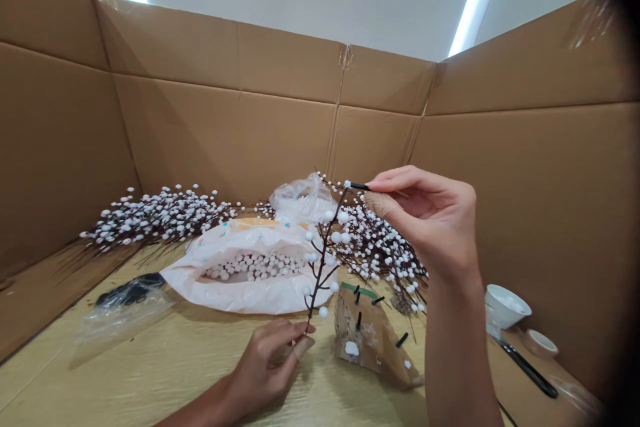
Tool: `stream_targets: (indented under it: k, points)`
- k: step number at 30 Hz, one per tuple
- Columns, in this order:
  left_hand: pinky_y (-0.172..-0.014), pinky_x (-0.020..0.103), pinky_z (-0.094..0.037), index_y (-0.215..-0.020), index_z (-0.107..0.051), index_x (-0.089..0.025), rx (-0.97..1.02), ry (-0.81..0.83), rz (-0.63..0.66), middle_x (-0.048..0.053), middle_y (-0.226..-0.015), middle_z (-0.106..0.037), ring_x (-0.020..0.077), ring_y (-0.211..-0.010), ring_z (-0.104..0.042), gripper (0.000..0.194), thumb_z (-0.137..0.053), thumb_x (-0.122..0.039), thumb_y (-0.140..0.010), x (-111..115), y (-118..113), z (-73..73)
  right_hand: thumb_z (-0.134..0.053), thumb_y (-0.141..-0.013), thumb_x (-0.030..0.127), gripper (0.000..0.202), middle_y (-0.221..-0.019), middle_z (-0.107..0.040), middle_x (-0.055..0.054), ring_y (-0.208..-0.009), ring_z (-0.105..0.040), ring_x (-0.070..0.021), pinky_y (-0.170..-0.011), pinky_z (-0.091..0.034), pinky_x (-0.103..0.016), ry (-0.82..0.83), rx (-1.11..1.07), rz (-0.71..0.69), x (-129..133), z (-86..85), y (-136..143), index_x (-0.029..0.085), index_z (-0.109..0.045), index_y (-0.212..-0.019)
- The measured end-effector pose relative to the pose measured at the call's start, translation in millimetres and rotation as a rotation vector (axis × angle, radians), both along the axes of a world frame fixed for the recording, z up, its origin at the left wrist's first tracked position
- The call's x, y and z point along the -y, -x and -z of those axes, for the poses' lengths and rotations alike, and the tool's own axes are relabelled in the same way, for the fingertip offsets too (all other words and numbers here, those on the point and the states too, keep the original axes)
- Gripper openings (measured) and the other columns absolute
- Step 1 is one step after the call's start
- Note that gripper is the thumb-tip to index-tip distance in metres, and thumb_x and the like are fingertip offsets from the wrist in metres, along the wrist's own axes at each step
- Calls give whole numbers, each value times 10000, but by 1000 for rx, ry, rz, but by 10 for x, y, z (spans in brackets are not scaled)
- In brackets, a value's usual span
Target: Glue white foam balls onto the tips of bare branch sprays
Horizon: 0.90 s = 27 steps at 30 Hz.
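My left hand (pixel 270 360) pinches the lower stem of an artificial berry branch (pixel 324 250), a dark brown twig with white balls, and keeps it nearly upright. At the branch's top, my right hand (pixel 433 213) grips a short black stick (pixel 359 186) between thumb and fingers. White stuff shows on the stick's tip, which is at the twig's upper end; whether they touch I cannot tell. A tan bandage covers part of the right thumb. Just right of the branch stands a cardboard block (pixel 367 340) with several black sticks poking out and white blobs on it.
Behind the branch lies a white bag (pixel 235 297) of white balls, with a clear bag (pixel 303 199) beyond. Berry branches are heaped at left (pixel 160 217) and right (pixel 375 233). A black bundle in plastic (pixel 130 290), bowl (pixel 507 303), tape roll (pixel 541 343) and black-handled knife (pixel 527 367) lie around. Cardboard walls (pixel 225 127) enclose the table.
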<state>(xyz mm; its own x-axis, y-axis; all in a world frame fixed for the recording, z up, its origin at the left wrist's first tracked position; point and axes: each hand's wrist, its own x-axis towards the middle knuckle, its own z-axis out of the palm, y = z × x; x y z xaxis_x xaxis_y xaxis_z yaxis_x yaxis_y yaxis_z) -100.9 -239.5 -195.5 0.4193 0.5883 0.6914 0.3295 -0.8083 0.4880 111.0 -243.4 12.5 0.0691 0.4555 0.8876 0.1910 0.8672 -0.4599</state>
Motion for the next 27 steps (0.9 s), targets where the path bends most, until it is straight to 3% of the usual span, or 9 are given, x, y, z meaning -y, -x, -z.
stream_targets:
  k: [27]
  points:
    - [-715, 223, -561, -990, -682, -168, -8, -1, -5, 56, -872, -751, 152, -771, -709, 174, -581, -125, -855, -3, 4, 18, -687, -709, 34, 200, -766, -689, 6, -730, -654, -113, -669, -562, -244, -99, -1, 94, -18, 9, -4, 223, -718, -767]
